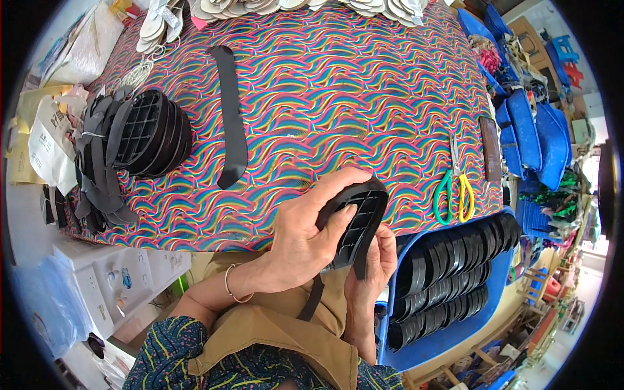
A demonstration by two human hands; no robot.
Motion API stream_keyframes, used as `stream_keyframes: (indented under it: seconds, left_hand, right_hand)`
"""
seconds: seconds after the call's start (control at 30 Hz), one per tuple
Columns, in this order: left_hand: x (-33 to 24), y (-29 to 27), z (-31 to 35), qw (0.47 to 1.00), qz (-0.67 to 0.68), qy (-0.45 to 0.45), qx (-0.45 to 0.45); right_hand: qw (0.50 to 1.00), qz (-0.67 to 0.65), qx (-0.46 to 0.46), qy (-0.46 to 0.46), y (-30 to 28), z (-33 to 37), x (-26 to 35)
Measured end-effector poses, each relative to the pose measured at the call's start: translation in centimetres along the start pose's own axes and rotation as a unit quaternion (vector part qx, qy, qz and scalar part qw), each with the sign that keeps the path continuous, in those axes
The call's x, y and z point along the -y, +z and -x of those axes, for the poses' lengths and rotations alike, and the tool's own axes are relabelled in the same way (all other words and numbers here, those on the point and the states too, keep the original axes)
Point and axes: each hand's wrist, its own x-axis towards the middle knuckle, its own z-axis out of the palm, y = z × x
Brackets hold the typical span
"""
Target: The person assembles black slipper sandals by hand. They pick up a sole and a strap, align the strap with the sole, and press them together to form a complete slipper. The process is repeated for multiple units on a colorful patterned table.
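Observation:
Near the table's front edge, my left hand grips a black hollow shoe wedge, its thumb pressed inside against the ribbed grid. My right hand is closed at the wedge's lower right side, pinching a black strip that lies along the wall there. Part of the right fingers is hidden behind the wedge. A narrow dark strip hangs below the wedge over my brown apron. Farther off, another flat black strip lies lengthwise on the table.
A stack of ribbed black wedges stands at left beside bundled dark strips. Scissors with green and yellow handles lie at right. Below them, a blue crate holds rows of black wedges. Pale soles line the patterned table's far edge.

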Motion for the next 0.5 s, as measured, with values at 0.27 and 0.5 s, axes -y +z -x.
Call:
stream_keyframes:
  seconds: [0.27,0.5]
  left_hand:
    - [0.9,0.3,-0.6,0.998,-0.026,0.05,-0.02]
    - [0.5,-0.6,-0.9,1.0,-0.007,0.006,-0.007]
  right_hand:
    - [0.962,0.271,0.041,0.014,-0.7,0.9,2.2]
    - [0.874,0.471,0.062,-0.103,-0.5,0.1,1.8]
